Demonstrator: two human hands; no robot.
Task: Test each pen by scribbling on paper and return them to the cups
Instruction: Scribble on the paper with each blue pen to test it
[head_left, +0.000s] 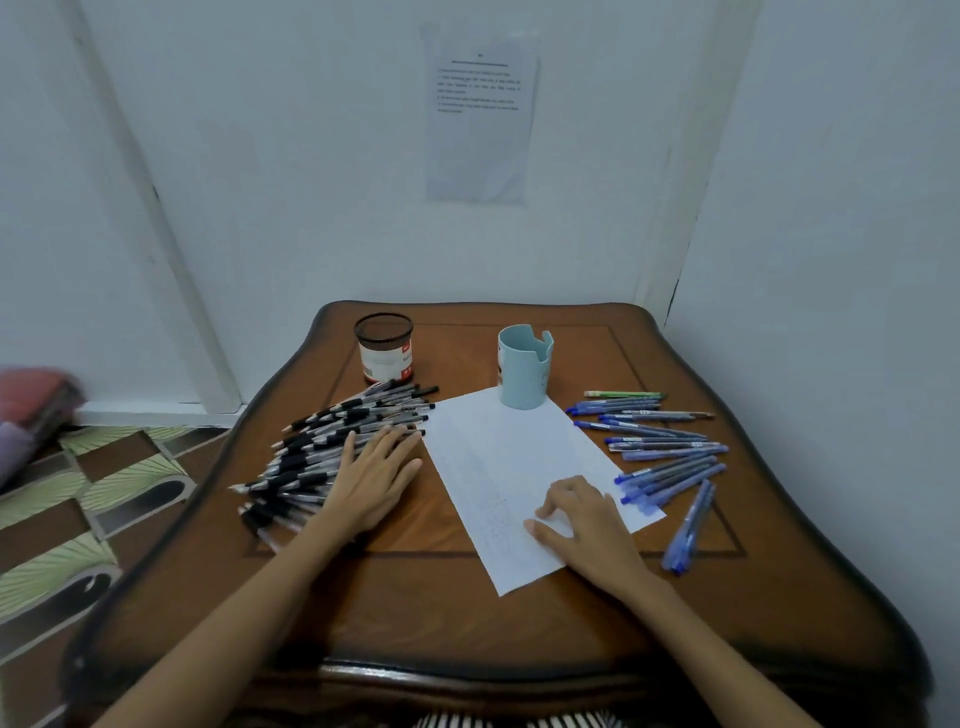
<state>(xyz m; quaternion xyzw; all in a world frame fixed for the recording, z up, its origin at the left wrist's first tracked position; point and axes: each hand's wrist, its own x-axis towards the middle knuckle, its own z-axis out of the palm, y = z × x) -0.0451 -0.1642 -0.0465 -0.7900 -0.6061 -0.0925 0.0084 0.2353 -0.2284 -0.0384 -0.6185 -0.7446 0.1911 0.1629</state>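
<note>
L hand (376, 470) flat, fingers straight, on black pens (322, 447) left of paper (493, 447); R hand (587, 525) loose, empty, resting on paper.
Right of paper: blue pens (665, 453); behind it: mesh cup (384, 348), blue cup (524, 371) at far edge.

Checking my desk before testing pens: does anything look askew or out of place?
The paper lies skewed on the table, the blue cup at its far corner. One green pen lies with the blue pens. Nothing looks spilled or damaged.

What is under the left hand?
The flat left hand rests on the pile of black-and-clear plastic pens on the brown wooden table; the pens right beneath it are hidden.
</note>
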